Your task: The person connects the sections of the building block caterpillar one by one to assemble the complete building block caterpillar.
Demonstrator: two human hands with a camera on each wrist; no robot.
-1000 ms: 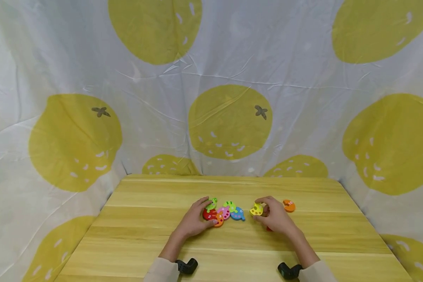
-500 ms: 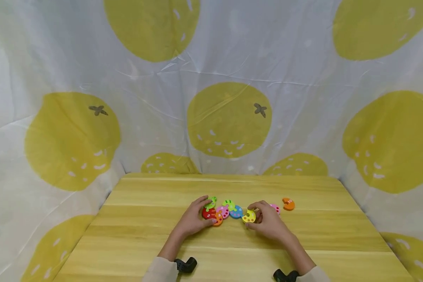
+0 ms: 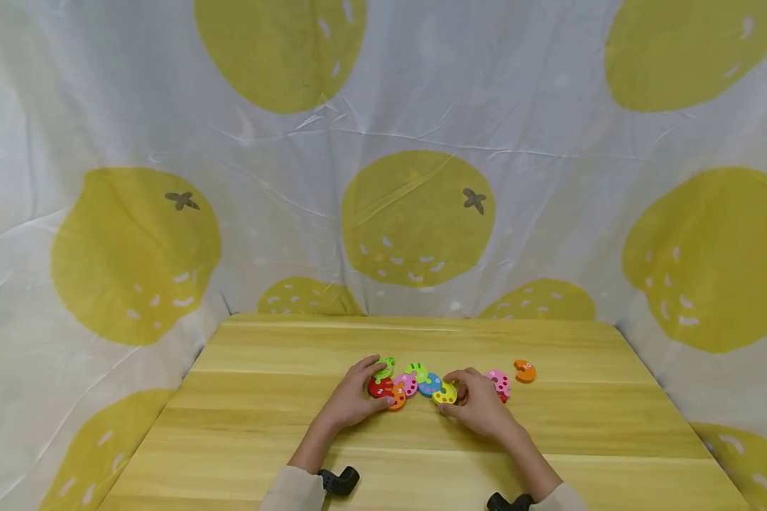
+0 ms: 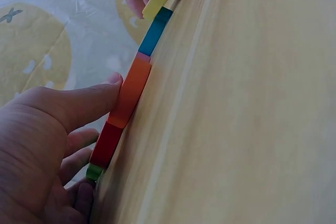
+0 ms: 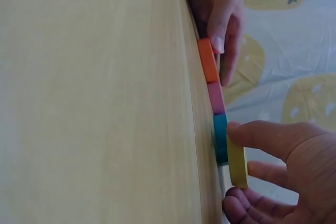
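Note:
A row of colourful numbered puzzle pieces lies linked on the table. My left hand (image 3: 351, 396) holds its left end, thumb against the orange piece marked 3 (image 3: 398, 399) and fingertips at the green piece with a face (image 3: 386, 367). Between them is the red piece marked 2 (image 3: 379, 387); a pink piece (image 3: 406, 385), a light green piece (image 3: 415, 370) and a blue piece (image 3: 429, 385) continue rightward. My right hand (image 3: 483, 406) pinches a yellow puzzle piece (image 5: 237, 161) between thumb and fingers. It overlaps the blue one's edge, standing higher than it in the right wrist view.
Right of my right hand lie a loose pink piece (image 3: 498, 381), a red piece (image 3: 503, 398) partly hidden, and an orange piece marked 10 (image 3: 525, 371). The wooden table (image 3: 332, 341) ends at a lemon-patterned curtain (image 3: 415, 298). Black wrist devices sit near both sleeves.
My right hand has carried the yellow puzzle piece leftward to the blue piece, uncovering the loose pink and red pieces. My left hand has stayed in place.

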